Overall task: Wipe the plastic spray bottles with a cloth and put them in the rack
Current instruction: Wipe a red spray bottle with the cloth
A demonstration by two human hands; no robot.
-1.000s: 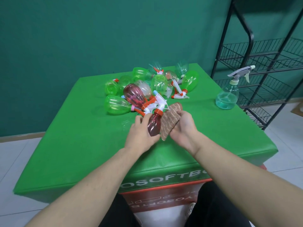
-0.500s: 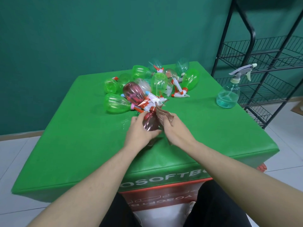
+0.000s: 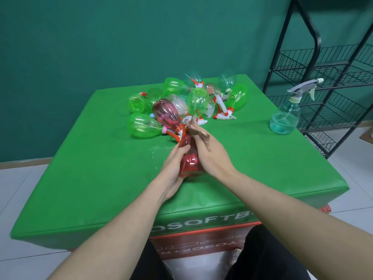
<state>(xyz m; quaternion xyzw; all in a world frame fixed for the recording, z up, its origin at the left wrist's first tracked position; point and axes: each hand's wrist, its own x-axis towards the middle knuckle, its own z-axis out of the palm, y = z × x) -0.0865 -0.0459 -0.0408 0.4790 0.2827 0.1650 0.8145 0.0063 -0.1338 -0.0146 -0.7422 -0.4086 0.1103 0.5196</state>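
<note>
Red bottle (image 3: 189, 158): held between both hands just above the green table (image 3: 101, 178), base toward the person, neck pointing at the pile (image 3: 181, 102) of unwiped bottles.
Left hand (image 3: 173, 168): fingers curled round the bottle's belly, thumb on top; it is the steadying grip.
Right hand (image 3: 212, 156): presses the brown cloth (image 3: 198, 133) against the neck and shoulder, fingers bunching the cloth there.
Weight: looks empty, so probably very light.
Walls: thin clear plastic, likely to dent under a hard squeeze (and slick where bare).
Best hold: the wide belly for wiping; the neck below the trigger for carrying.
Trigger: hidden behind the cloth, cannot tell its angle.
Rack (image 3: 327, 81): well to the right, shelves bare where visible.
Blue bottle (image 3: 285, 116): upright near the table's right edge.
</note>
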